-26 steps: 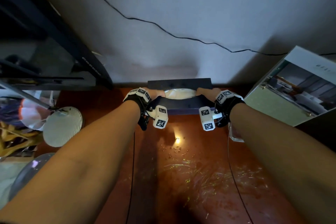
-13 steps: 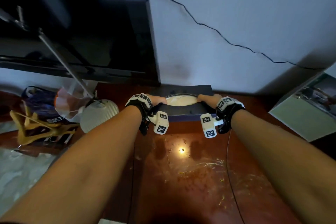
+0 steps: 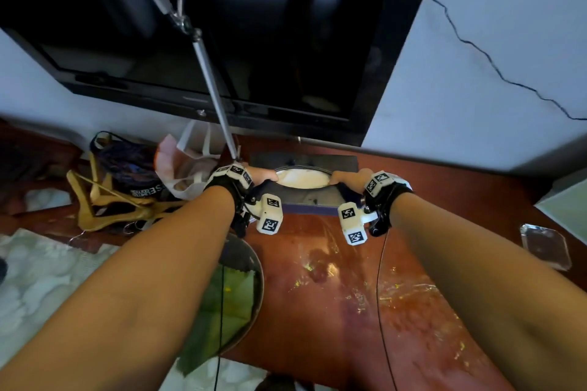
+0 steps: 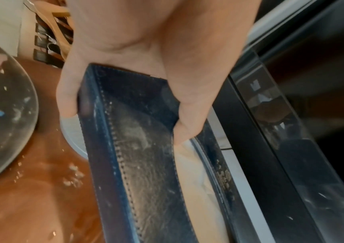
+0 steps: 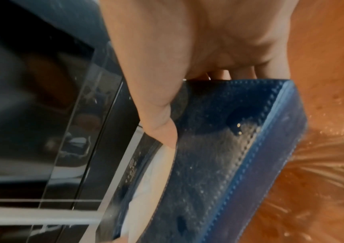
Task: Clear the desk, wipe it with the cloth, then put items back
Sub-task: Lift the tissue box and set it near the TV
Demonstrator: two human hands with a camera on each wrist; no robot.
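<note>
A dark blue stitched tissue box (image 3: 309,208) with white tissue (image 3: 301,178) in its oval opening is at the back of the red-brown desk (image 3: 317,311), just in front of the TV. My left hand (image 3: 260,175) grips its left end and my right hand (image 3: 347,176) its right end. In the left wrist view the thumb (image 4: 187,115) lies on the dusty box (image 4: 146,172) top, with the fingers down the side. The right wrist view shows my right thumb (image 5: 160,123) on the box (image 5: 229,156) top. I cannot tell whether the box touches the desk.
A black TV (image 3: 222,41) stands behind, with a metal rod (image 3: 209,73) leaning across it. Wooden hangers (image 3: 104,200) and bags (image 3: 190,165) lie left. A round glass plate (image 3: 254,289) over something green sits under my left forearm. A clear glass dish (image 3: 544,246) is right. The desk is streaked wet.
The box has moved left along the back of the desk, from the bare wall to in front of the TV. Both hands keep the same hold.
</note>
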